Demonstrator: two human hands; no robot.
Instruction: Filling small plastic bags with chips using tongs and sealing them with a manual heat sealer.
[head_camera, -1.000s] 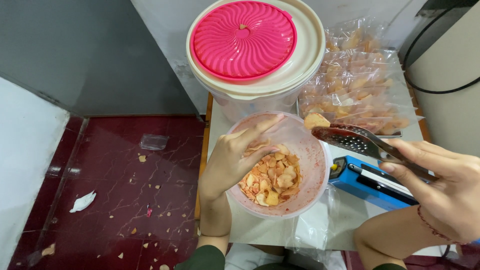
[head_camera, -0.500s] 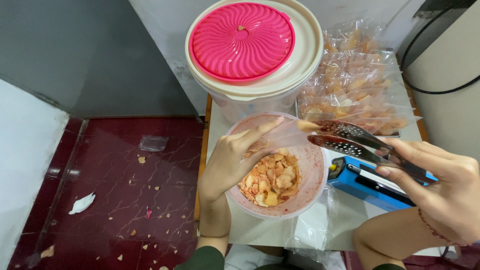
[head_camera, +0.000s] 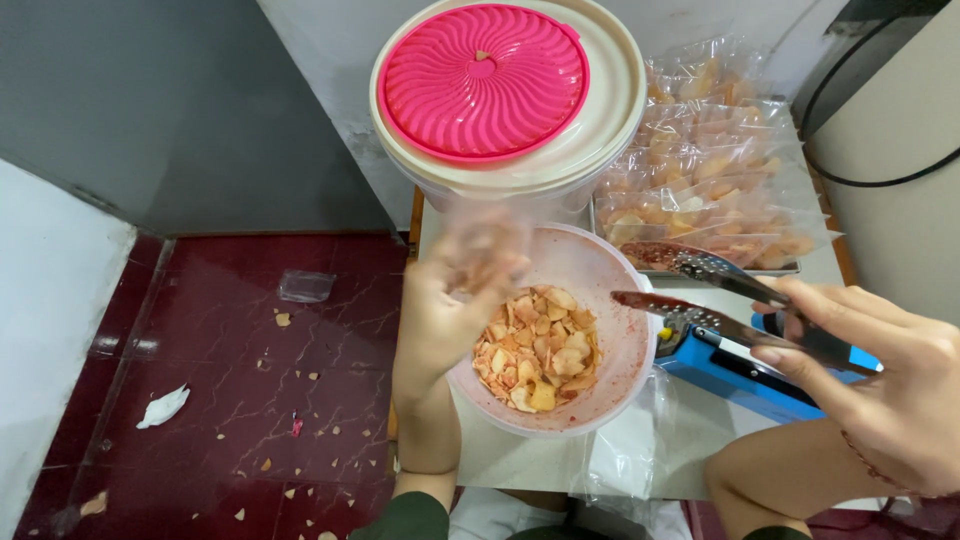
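Home snack-packing corner — bagged chips (head_camera: 715, 190) (many), blue bag sealer (head_camera: 735, 365), crumb-strewn tile floor (head_camera: 230, 400).

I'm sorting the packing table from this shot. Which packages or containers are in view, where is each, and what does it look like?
Filled clear bags: stacked at the table's far right, orange-yellow chips inside.
Large tub: far centre, cream rim, round pink ribbed lid.
Clear bag: held in the left hand over the pink bowl, blurred.
Empty plastic wrapper: on the red floor, left.
No labels, signs or screens visible.
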